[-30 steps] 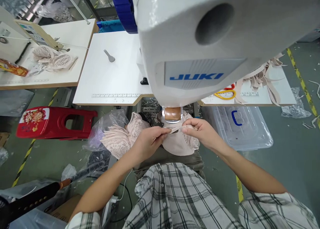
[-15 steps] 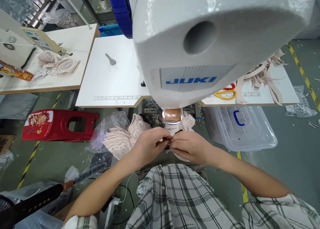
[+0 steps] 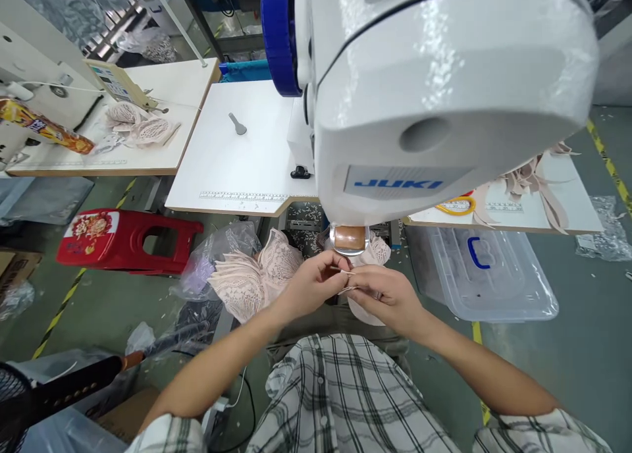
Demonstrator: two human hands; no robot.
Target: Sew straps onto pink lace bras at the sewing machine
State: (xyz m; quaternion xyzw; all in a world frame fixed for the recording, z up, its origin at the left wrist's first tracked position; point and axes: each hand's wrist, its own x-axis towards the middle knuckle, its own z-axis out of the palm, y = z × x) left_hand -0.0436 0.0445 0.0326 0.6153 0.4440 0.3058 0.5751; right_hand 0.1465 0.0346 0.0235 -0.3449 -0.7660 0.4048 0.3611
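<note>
A white JUKI sewing machine head fills the top of the view. Just below its brown-tipped lower end, both my hands work on a pale pink lace bra piece. My left hand pinches a thin strap end of it. My right hand is closed on the same piece from the right, fingertips meeting the left hand's. Most of the fabric is hidden under my hands. A stack of pink lace cups lies to the left on a plastic bag.
A white table with a grey tool stands behind. Yellow scissors and beige straps lie on the right table. A clear lidded bin sits right on the floor, a red stool left.
My hands came together from holding the strap stretched apart, and now pinch it close under the machine. The view tilted up, showing more of the machine head.
</note>
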